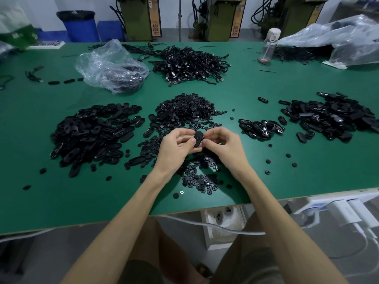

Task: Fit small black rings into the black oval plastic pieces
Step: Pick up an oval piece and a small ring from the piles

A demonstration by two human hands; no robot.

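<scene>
A black oval plastic piece (pixel 198 137) is held between both hands above the green table (pixel 307 171). My left hand (pixel 175 149) grips its left side with thumb and curled fingers. My right hand (pixel 222 145) pinches its right side with fingertips. Whether a ring sits in the piece cannot be made out. A heap of small black rings (pixel 185 111) lies just beyond the hands, and more rings (pixel 202 182) are scattered under my wrists. A pile of oval pieces (pixel 92 136) lies to the left.
A small pile of oval pieces (pixel 260 128) and a bigger one (pixel 336 117) lie to the right. Black cables (pixel 190 64) are heaped at the back, beside a clear plastic bag (pixel 111 66). A clear bottle (pixel 268 48) stands back right. The table's front edge is near my elbows.
</scene>
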